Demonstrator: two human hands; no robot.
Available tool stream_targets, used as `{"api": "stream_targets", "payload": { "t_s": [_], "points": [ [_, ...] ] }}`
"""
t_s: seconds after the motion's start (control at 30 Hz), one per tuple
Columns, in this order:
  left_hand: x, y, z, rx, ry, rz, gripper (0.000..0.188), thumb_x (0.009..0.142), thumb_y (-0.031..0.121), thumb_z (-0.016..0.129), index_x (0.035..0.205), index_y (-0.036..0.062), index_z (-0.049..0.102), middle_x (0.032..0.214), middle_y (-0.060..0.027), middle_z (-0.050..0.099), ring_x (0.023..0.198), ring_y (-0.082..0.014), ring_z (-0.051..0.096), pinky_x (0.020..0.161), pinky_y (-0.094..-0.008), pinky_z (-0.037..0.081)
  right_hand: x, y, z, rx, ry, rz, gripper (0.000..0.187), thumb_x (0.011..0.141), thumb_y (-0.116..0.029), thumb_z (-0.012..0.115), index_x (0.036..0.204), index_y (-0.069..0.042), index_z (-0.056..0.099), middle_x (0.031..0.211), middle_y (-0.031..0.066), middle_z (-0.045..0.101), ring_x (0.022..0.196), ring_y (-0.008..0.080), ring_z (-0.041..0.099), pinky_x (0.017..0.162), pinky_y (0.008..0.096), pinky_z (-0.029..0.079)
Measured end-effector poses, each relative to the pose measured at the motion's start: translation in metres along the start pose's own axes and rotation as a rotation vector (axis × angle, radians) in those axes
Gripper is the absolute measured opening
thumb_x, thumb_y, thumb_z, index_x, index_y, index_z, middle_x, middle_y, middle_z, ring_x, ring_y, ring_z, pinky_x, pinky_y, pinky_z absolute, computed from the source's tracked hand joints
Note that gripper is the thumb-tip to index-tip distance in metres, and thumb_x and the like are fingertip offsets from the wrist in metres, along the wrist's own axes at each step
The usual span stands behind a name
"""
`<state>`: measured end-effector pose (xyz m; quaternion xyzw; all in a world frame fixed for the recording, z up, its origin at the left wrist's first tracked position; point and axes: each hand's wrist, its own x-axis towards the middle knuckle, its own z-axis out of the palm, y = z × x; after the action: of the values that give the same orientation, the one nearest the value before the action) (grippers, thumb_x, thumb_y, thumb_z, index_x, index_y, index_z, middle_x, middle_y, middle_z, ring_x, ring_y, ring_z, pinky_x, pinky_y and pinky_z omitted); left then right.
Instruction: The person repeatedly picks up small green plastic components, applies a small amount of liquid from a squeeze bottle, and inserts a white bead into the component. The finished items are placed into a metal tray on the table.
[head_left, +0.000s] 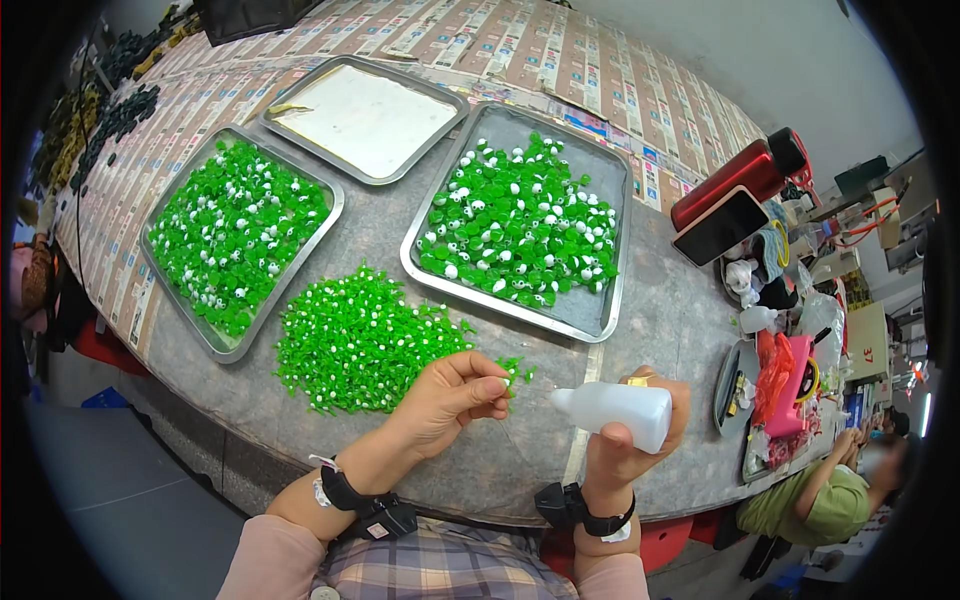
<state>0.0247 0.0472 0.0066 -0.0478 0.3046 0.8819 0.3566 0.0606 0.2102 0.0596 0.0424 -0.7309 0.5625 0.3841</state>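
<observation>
My left hand (pixel 440 402) is closed in a pinch beside a heap of small green plastic pieces with white tips (pixel 345 345). A small green plastic piece (pixel 509 382) shows at its fingertips. My right hand (pixel 648 448) grips a translucent white squeeze bottle (pixel 620 410). The bottle is tilted on its side, its nozzle pointing left toward the pinched piece but apart from it. A few loose green pieces (pixel 516 366) lie just beyond my left fingertips.
Metal trays of green pieces with white balls stand at left (pixel 288 282) and right (pixel 604 180). Behind lies a white-lined tray (pixel 365 115). A red flask (pixel 735 180), a phone (pixel 720 225) and a pink holder (pixel 792 385) stand right. A person in green (pixel 800 500) sits nearby.
</observation>
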Motion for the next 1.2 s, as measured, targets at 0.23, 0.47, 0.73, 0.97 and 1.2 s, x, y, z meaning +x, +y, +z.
{"api": "stream_targets", "payload": {
  "t_s": [0.23,0.47,0.73,0.97,1.2],
  "points": [
    [0.000,0.000,0.001,0.004,-0.001,-0.009,0.010,0.076,0.009,0.058,0.083,0.0032,0.054,0.074,-0.0051,0.057,0.065,-0.0117,0.055,0.062,-0.0239,0.047,0.000,0.000,0.000,-0.042,-0.050,-0.029,0.052,0.057,-0.039,0.073,0.083,-0.003,0.047,0.067,0.0025,0.046,0.055,0.0135,0.043,0.049,0.0255,0.034],
    [-0.001,0.001,0.001,0.022,0.004,-0.007,0.009,0.077,0.011,0.057,0.081,0.0043,0.054,0.073,-0.0046,0.057,0.064,-0.0112,0.055,0.061,-0.0236,0.047,-0.002,0.002,0.000,-0.020,0.002,-0.008,0.053,0.058,-0.040,0.073,0.084,-0.002,0.046,0.068,0.0024,0.045,0.056,0.0130,0.043,0.051,0.0250,0.034],
    [0.000,0.001,0.002,0.036,0.025,-0.024,0.010,0.075,0.014,0.059,0.078,0.0056,0.053,0.069,-0.0047,0.056,0.061,-0.0113,0.055,0.058,-0.0241,0.048,0.000,0.005,-0.003,-0.085,-0.016,-0.024,0.053,0.059,-0.041,0.071,0.084,-0.002,0.045,0.068,0.0034,0.044,0.057,0.0131,0.042,0.052,0.0255,0.034],
    [0.000,-0.002,0.002,0.111,0.058,0.122,0.009,0.074,0.008,0.059,0.081,0.0034,0.054,0.073,-0.0061,0.057,0.065,-0.0126,0.056,0.059,-0.0247,0.048,0.002,-0.006,0.007,-0.112,0.145,0.079,0.059,0.062,-0.059,0.059,0.069,-0.005,0.036,0.060,0.0009,0.035,0.051,0.0104,0.036,0.049,0.0238,0.031],
    [0.000,-0.003,0.003,0.166,0.065,0.224,0.011,0.074,0.003,0.058,0.084,0.0004,0.056,0.075,-0.0069,0.059,0.068,-0.0124,0.056,0.063,-0.0235,0.046,-0.001,0.003,0.001,-0.039,0.057,0.030,0.054,0.060,-0.048,0.066,0.076,-0.002,0.043,0.063,0.0022,0.040,0.053,0.0127,0.041,0.048,0.0244,0.032]
  ]
}}
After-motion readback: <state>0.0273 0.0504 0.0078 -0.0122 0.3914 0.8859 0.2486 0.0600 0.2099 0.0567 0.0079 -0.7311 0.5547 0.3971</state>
